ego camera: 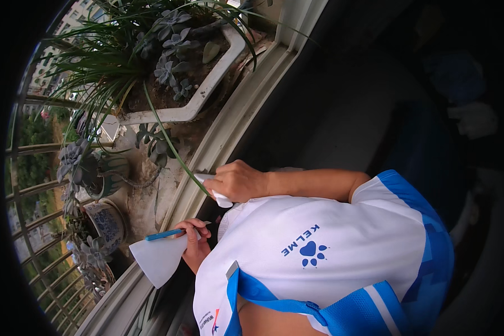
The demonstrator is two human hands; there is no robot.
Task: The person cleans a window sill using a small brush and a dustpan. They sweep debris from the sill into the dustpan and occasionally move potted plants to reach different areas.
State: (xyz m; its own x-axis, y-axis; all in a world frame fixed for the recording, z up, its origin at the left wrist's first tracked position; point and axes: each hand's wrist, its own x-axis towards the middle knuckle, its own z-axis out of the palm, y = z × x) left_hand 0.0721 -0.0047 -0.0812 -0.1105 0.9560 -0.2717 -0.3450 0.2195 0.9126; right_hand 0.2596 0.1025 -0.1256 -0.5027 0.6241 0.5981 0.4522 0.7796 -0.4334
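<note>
My right hand [237,182] is closed around a folded white tissue or cloth [222,200]. A long green strap-like leaf [164,130] arches down from the planter, and its end meets the fingers of that hand. Lower down, near the window track, my left hand [195,243] pinches a slim blue pen-like tool [164,234], with a pale pointed end past the fingers. The same hand holds a white fan-shaped sheet, paper or tissue [157,260]. Part of the left arm is hidden behind the white shirt [319,218].
A white angular planter [168,114] holds grassy leaves and grey-green succulents [166,69] on the worn sill [147,189]. Nearby stand a green-glazed pot [113,168] and a blue-and-white pot [105,224]. Metal window bars [29,243] lie beyond; the window track [235,122] runs diagonally.
</note>
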